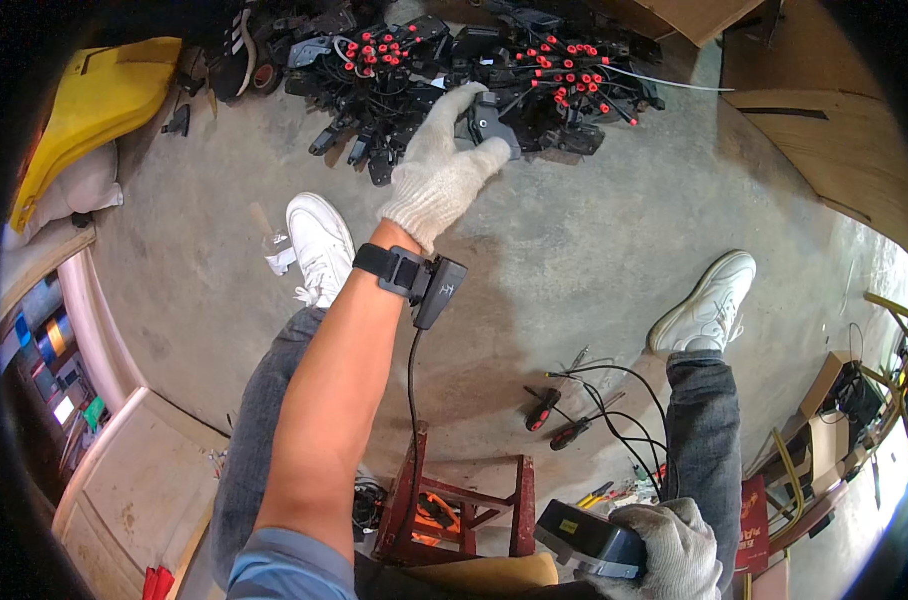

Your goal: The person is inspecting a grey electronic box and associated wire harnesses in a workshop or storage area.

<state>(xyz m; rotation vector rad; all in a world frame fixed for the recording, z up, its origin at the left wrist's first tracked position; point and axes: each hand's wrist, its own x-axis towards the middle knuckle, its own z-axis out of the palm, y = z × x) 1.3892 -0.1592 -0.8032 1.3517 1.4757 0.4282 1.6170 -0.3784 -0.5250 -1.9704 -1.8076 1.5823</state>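
My left hand (439, 175), in a cream knitted glove, reaches to the near edge of a pile of black parts (454, 60). Its thumb and fingers close around a dark grey plastic part (491, 127) with a round pivot on its side. I cannot make out whether this part still touches the pile. At the lower right, my right hand (679, 545), gloved too, grips a black box-shaped device (594, 533) with a small yellow label. Black cables (634, 420) loop up near that hand; where they end is hidden.
Two bunches of red-tipped cables (572, 75) stick out of the pile. Two screwdrivers (556, 420) lie on the concrete floor between my white shoes (709, 300). A dark red stool frame (474, 500) stands below me, cardboard boxes (824, 130) at right, a yellow container (99, 110) at left.
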